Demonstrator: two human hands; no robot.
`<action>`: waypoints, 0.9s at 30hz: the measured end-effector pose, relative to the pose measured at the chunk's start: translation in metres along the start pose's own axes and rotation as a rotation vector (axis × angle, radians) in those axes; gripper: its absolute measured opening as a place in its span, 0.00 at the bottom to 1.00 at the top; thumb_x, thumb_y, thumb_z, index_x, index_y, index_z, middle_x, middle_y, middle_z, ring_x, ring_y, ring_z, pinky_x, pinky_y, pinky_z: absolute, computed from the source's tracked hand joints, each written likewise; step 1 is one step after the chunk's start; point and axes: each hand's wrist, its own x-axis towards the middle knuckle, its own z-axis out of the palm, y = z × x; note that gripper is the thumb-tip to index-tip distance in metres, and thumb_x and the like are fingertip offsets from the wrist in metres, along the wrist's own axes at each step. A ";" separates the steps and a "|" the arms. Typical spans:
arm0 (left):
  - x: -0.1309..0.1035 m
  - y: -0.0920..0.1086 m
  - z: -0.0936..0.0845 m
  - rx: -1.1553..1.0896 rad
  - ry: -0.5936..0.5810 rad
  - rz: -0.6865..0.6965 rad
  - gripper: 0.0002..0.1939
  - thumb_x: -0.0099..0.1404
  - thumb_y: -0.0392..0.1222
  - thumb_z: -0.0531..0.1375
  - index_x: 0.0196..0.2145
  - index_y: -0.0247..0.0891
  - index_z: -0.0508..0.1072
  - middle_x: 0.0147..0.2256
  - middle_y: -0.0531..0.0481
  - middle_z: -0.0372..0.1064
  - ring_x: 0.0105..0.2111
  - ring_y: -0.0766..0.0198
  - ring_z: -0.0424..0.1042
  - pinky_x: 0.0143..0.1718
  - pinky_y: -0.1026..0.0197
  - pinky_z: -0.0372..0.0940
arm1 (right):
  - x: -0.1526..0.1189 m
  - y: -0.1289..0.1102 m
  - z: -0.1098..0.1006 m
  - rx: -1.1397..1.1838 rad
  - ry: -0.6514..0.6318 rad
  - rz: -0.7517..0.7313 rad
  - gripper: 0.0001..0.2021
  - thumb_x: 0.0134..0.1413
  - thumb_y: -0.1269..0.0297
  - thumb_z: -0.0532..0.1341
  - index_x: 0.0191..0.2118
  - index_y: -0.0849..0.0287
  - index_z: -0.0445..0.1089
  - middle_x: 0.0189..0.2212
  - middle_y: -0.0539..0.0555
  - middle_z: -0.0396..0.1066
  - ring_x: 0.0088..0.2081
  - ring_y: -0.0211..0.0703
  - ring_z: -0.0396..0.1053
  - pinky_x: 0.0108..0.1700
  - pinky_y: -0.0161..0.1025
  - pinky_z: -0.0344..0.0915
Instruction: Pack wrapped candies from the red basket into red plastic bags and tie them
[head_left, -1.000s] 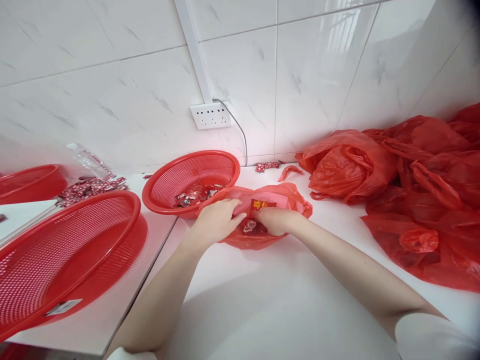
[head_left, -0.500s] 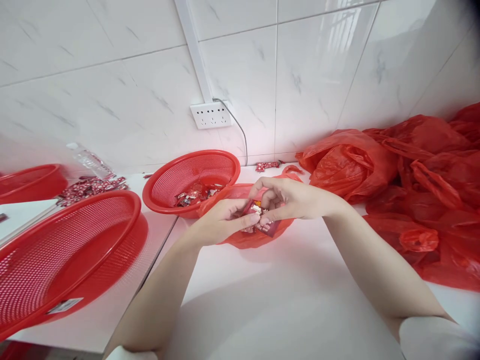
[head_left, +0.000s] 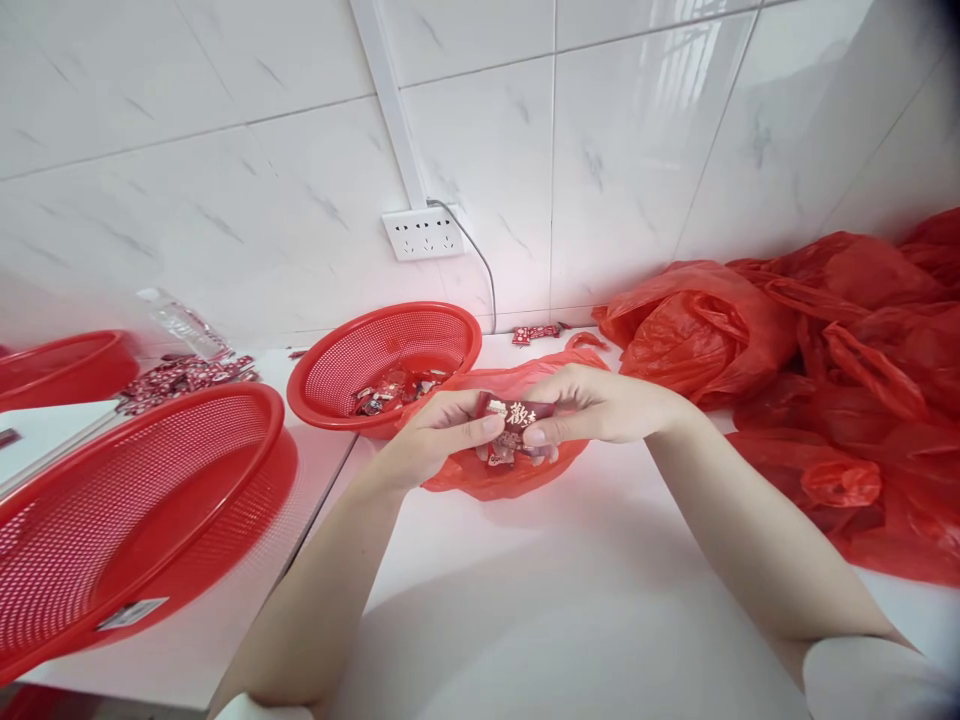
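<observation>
A dark red packet with pale lettering (head_left: 519,412) is held between my two hands. My left hand (head_left: 444,432) pinches its left end, thumb in front. On the right end, my right hand (head_left: 592,408) grips with the thumb in front and the fingers mostly behind. Under the hands an open red plastic bag (head_left: 480,482) rests on the white table, with small wrapped pieces (head_left: 501,450) showing inside it. Just behind and left of the bag, a round red basket (head_left: 322,375) holds several small wrapped pieces.
A large red basket (head_left: 180,500) stands at the left, with a heap of red packets (head_left: 184,378) and a clear bottle (head_left: 184,322) behind it. Red plastic bags (head_left: 847,300) pile up at the right. A few packets (head_left: 534,334) lie near the wall.
The packet has been turned so its lettered face shows flat between both hands. My right hand's fingers have moved behind it, and more of the bag's contents shows.
</observation>
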 end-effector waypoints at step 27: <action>-0.019 0.018 -0.002 0.273 -0.202 0.030 0.10 0.64 0.43 0.59 0.28 0.36 0.75 0.26 0.46 0.75 0.30 0.61 0.73 0.34 0.61 0.68 | 0.000 0.005 0.003 0.361 -0.085 0.018 0.08 0.58 0.64 0.62 0.38 0.64 0.67 0.29 0.52 0.73 0.27 0.33 0.71 0.30 0.32 0.69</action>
